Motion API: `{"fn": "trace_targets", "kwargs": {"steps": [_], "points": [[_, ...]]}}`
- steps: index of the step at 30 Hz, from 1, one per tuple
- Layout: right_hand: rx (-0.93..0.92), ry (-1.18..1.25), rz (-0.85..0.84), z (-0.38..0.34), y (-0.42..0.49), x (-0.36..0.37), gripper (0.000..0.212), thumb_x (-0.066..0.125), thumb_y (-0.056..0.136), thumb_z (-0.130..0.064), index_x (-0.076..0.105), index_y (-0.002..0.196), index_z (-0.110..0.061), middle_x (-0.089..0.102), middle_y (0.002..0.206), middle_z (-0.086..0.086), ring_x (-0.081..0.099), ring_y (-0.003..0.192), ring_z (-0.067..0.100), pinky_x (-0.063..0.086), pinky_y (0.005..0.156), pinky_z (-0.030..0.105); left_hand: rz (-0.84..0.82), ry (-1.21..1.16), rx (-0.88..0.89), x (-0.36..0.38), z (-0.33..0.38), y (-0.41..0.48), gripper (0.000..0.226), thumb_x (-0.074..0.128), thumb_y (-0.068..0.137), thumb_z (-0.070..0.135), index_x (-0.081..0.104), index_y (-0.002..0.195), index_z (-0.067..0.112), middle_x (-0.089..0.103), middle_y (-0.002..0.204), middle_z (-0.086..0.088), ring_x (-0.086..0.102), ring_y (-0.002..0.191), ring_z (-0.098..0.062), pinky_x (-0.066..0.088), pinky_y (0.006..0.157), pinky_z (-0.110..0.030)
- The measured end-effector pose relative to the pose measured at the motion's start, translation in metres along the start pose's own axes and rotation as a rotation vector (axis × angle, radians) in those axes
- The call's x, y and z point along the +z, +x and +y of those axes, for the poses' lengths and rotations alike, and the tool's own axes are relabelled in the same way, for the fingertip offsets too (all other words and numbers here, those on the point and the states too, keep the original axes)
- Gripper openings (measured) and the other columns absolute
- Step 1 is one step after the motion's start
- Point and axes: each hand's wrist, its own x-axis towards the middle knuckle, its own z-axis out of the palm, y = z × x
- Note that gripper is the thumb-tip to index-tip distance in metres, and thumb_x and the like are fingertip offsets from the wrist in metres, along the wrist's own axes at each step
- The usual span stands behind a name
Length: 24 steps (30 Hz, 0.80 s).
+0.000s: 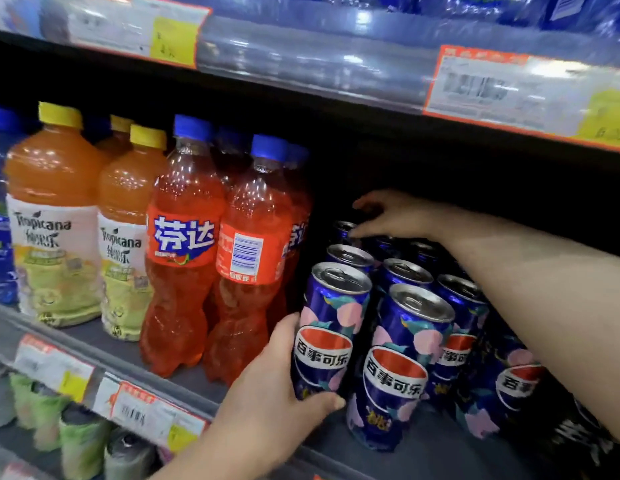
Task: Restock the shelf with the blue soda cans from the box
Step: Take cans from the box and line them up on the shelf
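Several tall blue soda cans with red, white and blue logos and pink peach art stand in rows on the middle shelf (184,382). My left hand (267,400) wraps the front-left blue can (331,327), which stands on the shelf beside its neighbour (402,368). My right hand (391,214) reaches deep over the cans, its fingers spread and resting on the top of a rear can (343,229) in the dark back of the shelf. The box is not in view.
Orange soda bottles (184,258) with blue caps stand just left of the cans. Juice bottles (55,216) with yellow caps are further left. The shelf above (301,60) hangs low, with price tags. A lower shelf holds green-wrapped bottles (80,441).
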Motion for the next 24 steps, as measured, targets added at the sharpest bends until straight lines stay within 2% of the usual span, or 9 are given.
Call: {"fn": "trace_targets", "kwargs": {"steps": [2,4,6,8,9,11,16,20,24], "points": [[0.017,-0.038,-0.083,0.001,0.012,0.006,0.074,0.071,0.077,-0.036,0.037,0.140,-0.017,0.040,0.146,0.003,0.041,0.129,0.017,0.027,0.090,0.017,0.006,-0.017,-0.004,0.000,0.001,0.000,0.083,0.070,0.051,0.049,0.012,0.102,0.080,0.044,0.099,0.058,0.047,0.097,0.026,0.038,0.079,-0.008],[0.042,-0.066,-0.152,0.002,0.018,0.012,0.079,0.069,0.077,-0.040,0.032,0.143,-0.017,0.037,0.148,0.004,0.039,0.131,0.020,0.027,0.089,0.019,0.013,-0.027,-0.012,0.000,0.001,-0.001,0.086,0.069,0.048,0.052,0.013,0.108,0.077,0.046,0.101,0.056,0.049,0.097,0.025,0.040,0.082,-0.009],[0.055,-0.088,-0.188,0.002,0.022,0.018,0.071,0.068,0.078,-0.042,0.040,0.138,-0.016,0.046,0.141,0.005,0.049,0.118,0.018,0.032,0.086,0.019,0.022,-0.020,-0.019,0.001,0.001,-0.001,0.090,0.069,0.048,0.053,0.012,0.114,0.074,0.048,0.103,0.053,0.051,0.098,0.022,0.042,0.086,-0.011],[0.047,-0.070,-0.205,0.003,0.023,0.021,0.053,0.068,0.079,-0.042,0.054,0.123,-0.015,0.060,0.124,0.006,0.055,0.096,0.015,0.041,0.080,0.022,0.023,-0.016,-0.014,0.001,0.000,-0.001,0.090,0.070,0.048,0.053,0.012,0.114,0.074,0.048,0.104,0.053,0.051,0.099,0.022,0.042,0.087,-0.011],[0.034,-0.057,-0.211,0.003,0.023,0.020,0.046,0.068,0.078,-0.041,0.059,0.116,-0.015,0.064,0.116,0.006,0.058,0.092,0.015,0.045,0.079,0.024,0.018,-0.014,-0.008,0.001,0.001,0.000,0.090,0.070,0.048,0.053,0.012,0.113,0.075,0.046,0.104,0.054,0.050,0.099,0.024,0.042,0.087,-0.009],[0.005,-0.042,-0.219,0.005,0.022,0.017,0.041,0.070,0.077,-0.039,0.062,0.109,-0.016,0.067,0.108,0.005,0.062,0.095,0.018,0.048,0.081,0.028,0.005,-0.016,0.001,0.001,0.001,0.000,0.088,0.070,0.049,0.052,0.012,0.110,0.076,0.044,0.104,0.057,0.048,0.099,0.026,0.040,0.085,-0.006],[-0.019,-0.032,-0.259,0.004,0.012,0.013,0.050,0.071,0.077,-0.031,0.055,0.123,-0.021,0.061,0.120,0.001,0.058,0.108,0.018,0.047,0.097,0.035,-0.020,-0.025,0.011,0.000,0.001,0.000,0.089,0.073,0.052,0.050,0.012,0.109,0.078,0.044,0.106,0.056,0.048,0.099,0.027,0.040,0.084,-0.006],[-0.048,0.007,-0.297,0.002,0.007,0.009,0.046,0.072,0.076,-0.025,0.058,0.119,-0.020,0.063,0.118,0.002,0.059,0.107,0.018,0.047,0.098,0.039,-0.024,-0.024,0.012,-0.001,0.001,0.000,0.090,0.073,0.051,0.051,0.011,0.111,0.077,0.043,0.107,0.056,0.047,0.100,0.026,0.040,0.084,-0.005],[-0.034,0.022,-0.353,0.002,0.005,0.007,0.057,0.074,0.074,-0.023,0.051,0.127,-0.019,0.060,0.124,0.003,0.058,0.109,0.019,0.047,0.098,0.039,-0.030,-0.025,-0.004,-0.001,0.000,0.000,0.088,0.072,0.049,0.051,0.012,0.108,0.078,0.048,0.105,0.052,0.051,0.099,0.022,0.042,0.084,-0.007]]}}
